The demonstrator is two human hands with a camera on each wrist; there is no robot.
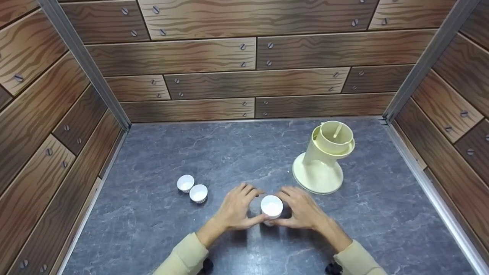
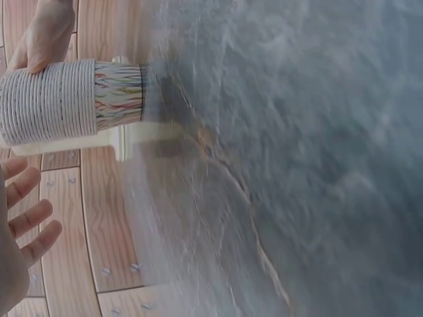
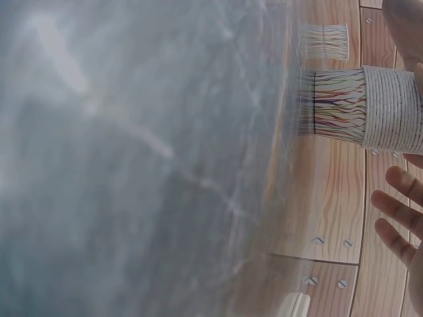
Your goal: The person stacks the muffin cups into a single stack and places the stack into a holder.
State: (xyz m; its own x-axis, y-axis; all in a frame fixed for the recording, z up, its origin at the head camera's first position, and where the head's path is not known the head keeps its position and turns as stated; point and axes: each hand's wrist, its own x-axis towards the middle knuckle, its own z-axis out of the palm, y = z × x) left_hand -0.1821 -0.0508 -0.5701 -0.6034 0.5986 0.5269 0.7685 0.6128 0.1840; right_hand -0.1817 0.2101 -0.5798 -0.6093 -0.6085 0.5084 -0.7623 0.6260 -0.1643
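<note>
- A big cream holder (image 1: 323, 162) stands on the table, to the right and farther back. It has a wide round foot and a tube on top that leans. A cup sits in the top of the tube.
- Two small white cups (image 1: 192, 188) stand on the left side of the table. They touch each other.
- The table (image 1: 183, 152) is gray, like stone with thin light lines.
- Brown wood walls (image 1: 214, 57) with round screws go around three sides.
- Gray metal strips (image 1: 88, 68) stand in the corners.
</note>
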